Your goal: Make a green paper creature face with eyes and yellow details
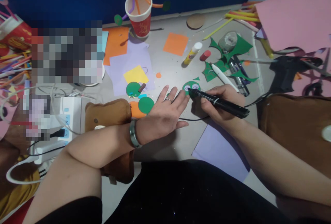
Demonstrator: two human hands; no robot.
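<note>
In the head view, the right hand (229, 98) is closed around one black marker (222, 104), its tip down on one green paper disc (191, 83) bearing two drawn eyes. That disc lies near the middle of the tabletop (170, 67). The left hand (165, 115) lies palm down, fingers spread and gripping nothing, fingertips at the disc's lower left edge. Two plain green circles (146, 104) lie left of this hand, one farther from the near edge than the other.

Toward the far edge stand one red-and-white cup (141, 20) holding purple and orange straws, and one glue stick (191, 56); one red cap (205, 56) lies just beside the stick. One white marker (223, 75) lies right of the disc, over green scraps (207, 74). One black glue gun (287, 67) lies toward the right edge.

Bare surface runs from the orange square (176, 43) down to the disc; scraps and pens crowd its right side.
</note>
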